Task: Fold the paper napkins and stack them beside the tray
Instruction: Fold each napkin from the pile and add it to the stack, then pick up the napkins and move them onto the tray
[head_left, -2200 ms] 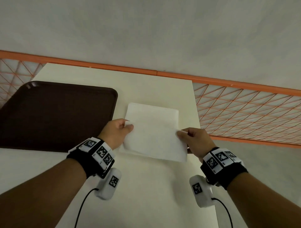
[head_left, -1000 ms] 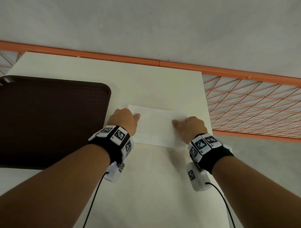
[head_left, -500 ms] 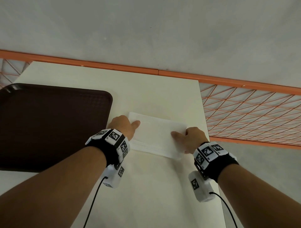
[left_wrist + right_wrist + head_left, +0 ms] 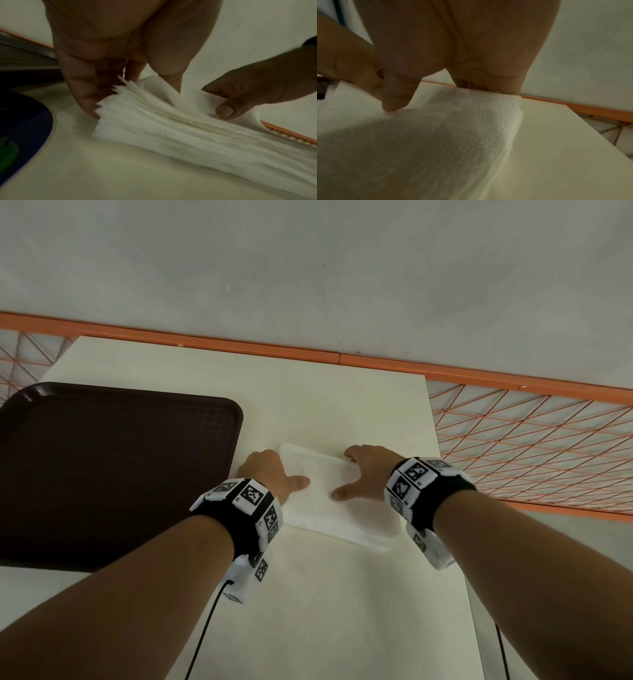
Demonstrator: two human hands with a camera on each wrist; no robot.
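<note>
A folded stack of white paper napkins (image 4: 337, 510) lies on the cream table (image 4: 342, 611), just right of the dark brown tray (image 4: 102, 467). My left hand (image 4: 274, 472) holds the stack's left end. In the left wrist view the left hand (image 4: 130, 94) has its fingers (image 4: 85, 102) down against the side of the napkins (image 4: 180, 138) and its thumb tucked into the top layers. My right hand (image 4: 358, 474) grips the right part. In the right wrist view the right hand (image 4: 440, 97) curls its fingers over the far edge of the napkins (image 4: 445, 135), thumb pressing on top.
The table's right edge (image 4: 445, 508) runs close beside the napkins, with orange wire mesh (image 4: 531, 446) beyond it. A grey wall stands behind an orange rail (image 4: 308, 354). Bare tabletop lies in front of the stack.
The open sheet has been folded in half into a narrower stack. Since then both hands have shifted inward onto it, thumbs now on top, the right fingers over its far edge.
</note>
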